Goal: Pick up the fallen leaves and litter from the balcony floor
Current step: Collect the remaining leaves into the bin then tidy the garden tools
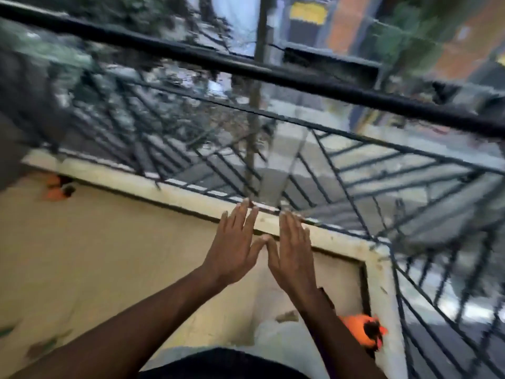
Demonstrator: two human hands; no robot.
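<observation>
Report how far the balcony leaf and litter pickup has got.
Done: the middle of the balcony floor shows no litter. In hand: nothing; the left hand and right hand are spread flat and empty, thumbs touching. Left: blurred greenish bits at the lower left, a brown scrap by the right forearm, and an orange object in the corner, too blurred to identify.

Across the upper frame, the black metal balcony railing is looking smooth and dully painted. Below it, the cream plastered kerb is showing scuffed, stained paint. At lower left, the beige balcony floor is appearing matt.
</observation>
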